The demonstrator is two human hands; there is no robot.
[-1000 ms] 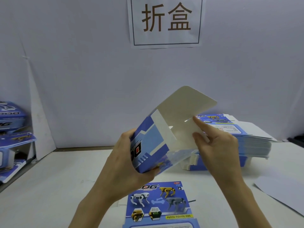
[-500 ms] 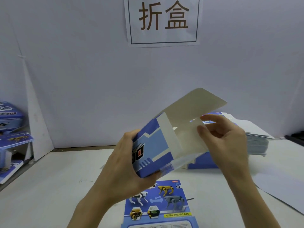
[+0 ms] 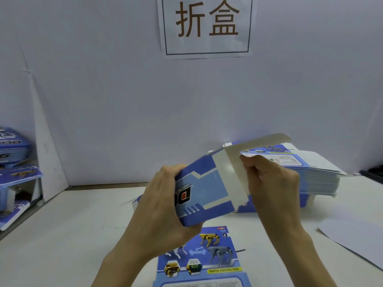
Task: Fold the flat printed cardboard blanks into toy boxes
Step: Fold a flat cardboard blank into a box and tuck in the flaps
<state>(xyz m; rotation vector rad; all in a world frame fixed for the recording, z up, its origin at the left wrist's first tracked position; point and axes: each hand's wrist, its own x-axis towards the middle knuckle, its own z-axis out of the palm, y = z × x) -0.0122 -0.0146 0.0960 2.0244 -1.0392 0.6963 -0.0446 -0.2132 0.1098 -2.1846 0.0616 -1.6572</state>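
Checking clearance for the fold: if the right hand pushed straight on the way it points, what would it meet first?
The white side flap of the box: the right hand points left and its curled fingers seem to pinch it. Depth is unclear.

The right hand (image 3: pixel 271 183) sits curled over the open end of the half-folded box (image 3: pixel 207 193), so no idea how the inner flaps sit. The left hand (image 3: pixel 163 204) has its fingertips hidden behind the box. The flat blank (image 3: pixel 217 264) runs off the bottom edge and its small print is unreadable. The stack of blanks (image 3: pixel 317 175) is partly covered, and the folded boxes (image 3: pixel 12 146) far left are blurry and cropped.
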